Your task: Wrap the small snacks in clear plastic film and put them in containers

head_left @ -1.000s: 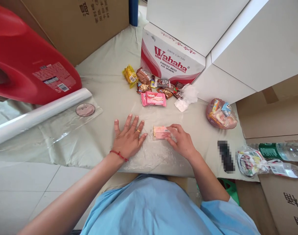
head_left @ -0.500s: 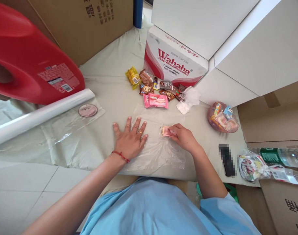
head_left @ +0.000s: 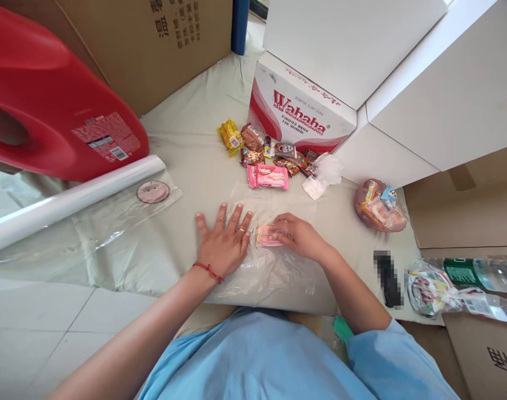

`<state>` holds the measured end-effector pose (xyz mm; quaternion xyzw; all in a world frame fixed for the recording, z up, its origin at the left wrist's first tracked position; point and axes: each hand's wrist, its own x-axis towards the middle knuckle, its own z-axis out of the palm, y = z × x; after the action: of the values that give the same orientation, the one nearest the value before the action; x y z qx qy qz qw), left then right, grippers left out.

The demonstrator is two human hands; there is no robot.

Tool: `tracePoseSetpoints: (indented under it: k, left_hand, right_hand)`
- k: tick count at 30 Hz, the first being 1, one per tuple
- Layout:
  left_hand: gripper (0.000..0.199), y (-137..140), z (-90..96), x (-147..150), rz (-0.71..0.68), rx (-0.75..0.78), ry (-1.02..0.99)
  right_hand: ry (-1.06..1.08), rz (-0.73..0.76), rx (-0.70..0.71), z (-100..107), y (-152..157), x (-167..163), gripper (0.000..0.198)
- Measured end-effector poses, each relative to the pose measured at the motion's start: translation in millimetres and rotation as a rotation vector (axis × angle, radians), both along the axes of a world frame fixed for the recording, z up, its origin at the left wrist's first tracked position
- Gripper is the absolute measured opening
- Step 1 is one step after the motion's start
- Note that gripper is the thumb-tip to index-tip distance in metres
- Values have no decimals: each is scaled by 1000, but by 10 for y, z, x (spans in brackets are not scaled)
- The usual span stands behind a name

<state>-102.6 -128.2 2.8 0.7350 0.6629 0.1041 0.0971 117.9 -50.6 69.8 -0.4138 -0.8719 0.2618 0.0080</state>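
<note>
My left hand lies flat with its fingers spread on a thin clear plastic sheet. A ring and a red bracelet are on it. My right hand grips the right part of a small pink snack packet, its fingers curled over the top. That packet rests low over the sheet, close to my left thumb. Beyond the sheet sit a pink Nabati wafer packet, a yellow snack packet, several brown-wrapped snacks and a crumpled white plastic bag.
At left stand a big red jug and a roll of clear film. A Wahaha carton and white cabinets edge the back. To the right are a bowl of snacks, a blurred black object and plastic bottles.
My right hand has moved left with the pink snack packet, bringing it nearer my left hand. My left hand stays flat on the sheet. The view has shifted slightly.
</note>
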Motion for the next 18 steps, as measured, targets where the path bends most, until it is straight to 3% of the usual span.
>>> tracePoseSetpoints:
  k: [6,10,14,18]
  left_hand:
    - [57,-3,12,-6,8,-13,13]
    - [56,-4,34,-15,1,-11,1]
    - [55,-4,42,-25,7,2,-6]
    - [55,-8,27,-36,-11,20,-38]
  right_hand:
    - [-103,-176,287,221,1047,-472,32]
    - [-176,-317,407,137,1823,-978,38]
    - [-251,-437,307,-77,2309,-1307,37]
    - [-288,-465,259,-146,2421,-1416,35]
